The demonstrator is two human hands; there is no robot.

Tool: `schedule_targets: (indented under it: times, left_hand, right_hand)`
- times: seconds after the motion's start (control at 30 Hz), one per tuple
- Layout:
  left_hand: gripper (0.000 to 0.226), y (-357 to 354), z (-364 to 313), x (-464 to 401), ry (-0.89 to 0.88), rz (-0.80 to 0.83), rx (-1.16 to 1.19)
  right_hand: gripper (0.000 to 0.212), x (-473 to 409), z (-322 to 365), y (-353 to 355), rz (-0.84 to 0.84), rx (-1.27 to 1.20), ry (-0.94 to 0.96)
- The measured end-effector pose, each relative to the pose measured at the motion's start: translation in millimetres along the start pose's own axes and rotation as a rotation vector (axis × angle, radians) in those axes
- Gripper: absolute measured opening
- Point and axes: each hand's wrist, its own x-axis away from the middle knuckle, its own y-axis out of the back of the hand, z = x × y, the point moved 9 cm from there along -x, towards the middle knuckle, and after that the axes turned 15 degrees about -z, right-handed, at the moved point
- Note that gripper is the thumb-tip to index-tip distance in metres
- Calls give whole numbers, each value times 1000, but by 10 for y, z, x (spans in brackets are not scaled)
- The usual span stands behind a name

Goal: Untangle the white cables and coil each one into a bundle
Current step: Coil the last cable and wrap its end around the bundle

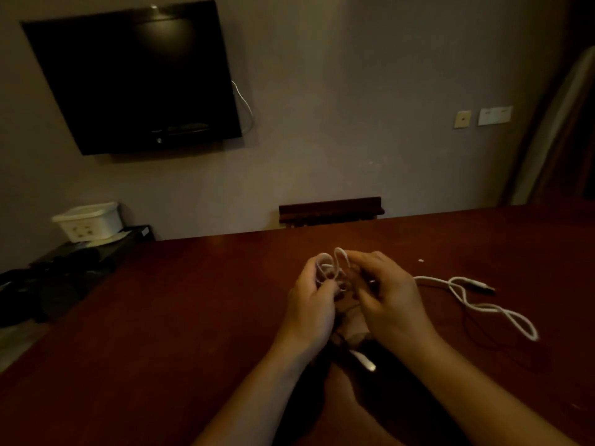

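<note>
Nearest the camera, two bare forearms are seen reaching forward over the dark red tabletop [180, 317], which fills the lower half of the view; on the wall behind, a black television [135, 78] is mounted, with a thin white wire hanging at its right edge; a white box [88, 220] is set on a dark stand to the left, and wall sockets [494, 115] are fixed at the right.

Both hands are held together just above the tabletop, presumably so that the loops can be kept from slipping while a bundle is formed. By the left hand [310, 304] a small coil of white cable [330, 270] is held, its fingers [314, 268] curled round the loops. The right hand [386, 297] is brought against the same coil, and an upper loop appears to be pinched by its fingers [357, 257]; how tightly cannot be told in the dim light. A white plug end [365, 362] is seen below the wrists, probably belonging to the held cable.

The second cable [476, 300] is left lying loose on the tabletop to the right, apart from the hands, in slack curves with its connector [481, 287] at the far end; it is judged to be not yet coiled.
</note>
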Motion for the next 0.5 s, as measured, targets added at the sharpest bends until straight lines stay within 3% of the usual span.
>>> schedule_targets:
  times: [0.13,0.23,0.37,0.5]
  left_hand:
    - [71,-12,-5,24,-160,36,-313]
    - [81,53,-80,24,-268,-16,-432]
    - [64,32,-63,71,-269,3,-369]
    - [26,62,-123,62,-251,-77,-302]
  right_hand:
    - [46,18,31,-15,42,-2,46]
    - [41,39,23,-47,94,-57,4]
    - [38,20,-10,-36,70,-76,-23]
    - [25,-22,0,-31,49,-143,-68]
